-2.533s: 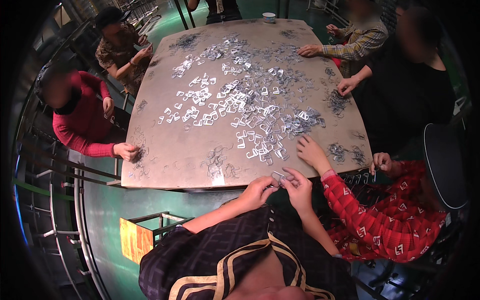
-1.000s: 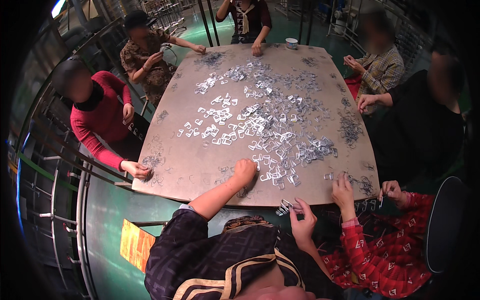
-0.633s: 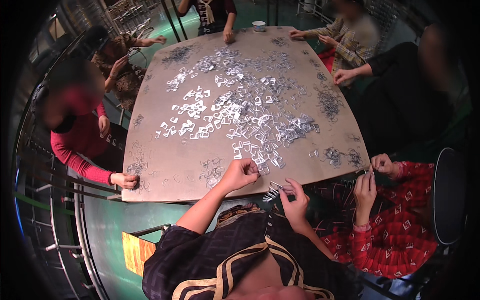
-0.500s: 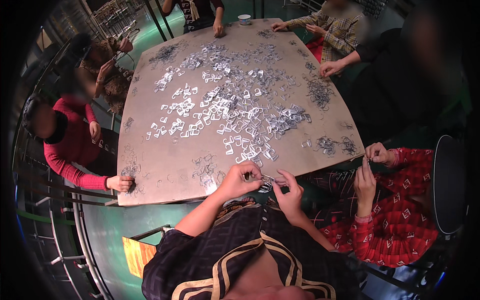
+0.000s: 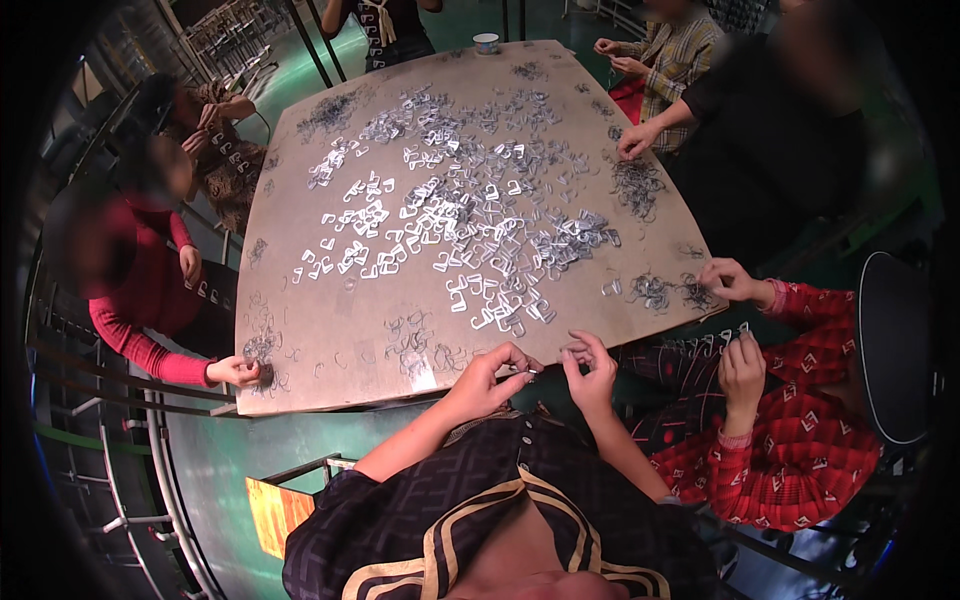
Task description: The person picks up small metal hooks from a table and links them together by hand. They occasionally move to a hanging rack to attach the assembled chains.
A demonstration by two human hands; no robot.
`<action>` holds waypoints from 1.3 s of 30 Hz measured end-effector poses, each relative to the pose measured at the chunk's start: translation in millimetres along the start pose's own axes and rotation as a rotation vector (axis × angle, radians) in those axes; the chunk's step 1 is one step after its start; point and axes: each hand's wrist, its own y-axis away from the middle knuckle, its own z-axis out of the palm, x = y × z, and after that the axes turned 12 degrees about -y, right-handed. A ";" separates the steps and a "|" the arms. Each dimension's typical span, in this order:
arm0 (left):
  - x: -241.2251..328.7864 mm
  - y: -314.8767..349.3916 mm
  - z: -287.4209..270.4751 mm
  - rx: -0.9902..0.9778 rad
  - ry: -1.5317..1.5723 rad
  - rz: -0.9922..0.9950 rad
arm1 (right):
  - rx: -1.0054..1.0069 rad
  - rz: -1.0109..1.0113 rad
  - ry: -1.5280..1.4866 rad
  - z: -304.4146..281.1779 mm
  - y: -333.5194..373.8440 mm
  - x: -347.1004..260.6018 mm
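My left hand [image 5: 492, 378] is above the near edge of the table, thumb and forefinger pinched on a small silvery metal hook [image 5: 533, 371]. Its exact shape is mostly hidden by the fingers. Just to its right is my right hand [image 5: 591, 372], with its fingers curved and apart and nothing visible between them. Beyond both hands, flat, bright, hook-shaped metal pieces [image 5: 497, 310] lie loose on the brown table [image 5: 590, 310]. Left of my left hand there is a scatter of thin, dark bent wires [image 5: 412, 345].
Several people sit around the table. On my right, a co-worker's hand [image 5: 728, 280] reaches to wires at the table edge, the other [image 5: 741, 368] holding metal pieces. On the left, a red-sleeved person's hand [image 5: 234, 371] touches the table corner. A bowl [image 5: 486, 43] stands at the far edge.
My hands have drawn slightly apart, the right one leaving the metal hook. The right-hand neighbour has reached to the table edge. The far person's hand has lifted off the table.
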 end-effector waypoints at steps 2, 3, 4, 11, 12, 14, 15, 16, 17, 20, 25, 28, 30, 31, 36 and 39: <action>0.7 3.2 0.3 -0.032 0.003 0.011 | -0.038 0.106 0.218 -3.3 -17.1 24.6; 0.6 4.9 1.4 -0.042 0.021 0.005 | -0.056 0.157 0.325 -2.9 -24.6 37.4; 0.5 6.8 2.3 -0.049 0.042 -0.002 | -0.090 0.069 0.472 -0.2 -31.7 53.4; -1.3 20.3 6.2 -0.052 -0.050 0.023 | -0.348 -0.154 0.869 8.9 -58.2 95.0; -1.6 20.3 5.9 -0.047 -0.057 0.026 | -0.377 -0.197 0.899 7.3 -60.3 95.1; -2.7 20.6 8.8 -0.034 -0.039 0.023 | -0.335 -0.262 0.930 -0.2 -63.2 109.8; -2.9 19.6 11.6 -0.022 -0.018 0.015 | -0.314 -0.294 0.945 -3.5 -64.5 117.4; -3.1 19.8 13.2 -0.006 0.000 0.002 | -0.264 -0.268 0.890 -1.2 -65.4 114.7; -2.9 19.2 13.8 -0.007 0.002 -0.019 | -0.213 -0.242 0.837 0.2 -66.5 111.7; -5.9 15.9 14.7 0.012 -0.015 -0.037 | -0.156 -0.050 0.607 5.3 -68.6 83.4; -10.8 6.4 15.8 0.083 -0.058 0.016 | -0.224 0.160 0.076 8.2 -47.6 16.4; -20.5 2.3 22.4 0.151 -0.096 0.042 | -0.292 0.167 -0.076 7.9 -28.2 -18.1; -21.2 1.8 22.1 0.136 -0.133 -0.001 | -0.313 0.152 -0.002 11.3 -20.9 -43.0; -17.6 1.7 20.7 0.107 -0.147 -0.056 | -0.327 0.144 0.032 13.3 -18.4 -51.1; -10.2 4.1 22.7 0.111 -0.183 -0.065 | -0.281 -0.045 0.251 20.2 -7.6 -68.5; -6.5 5.8 24.2 0.160 -0.217 -0.047 | -0.244 -0.172 0.310 25.5 -1.6 -74.6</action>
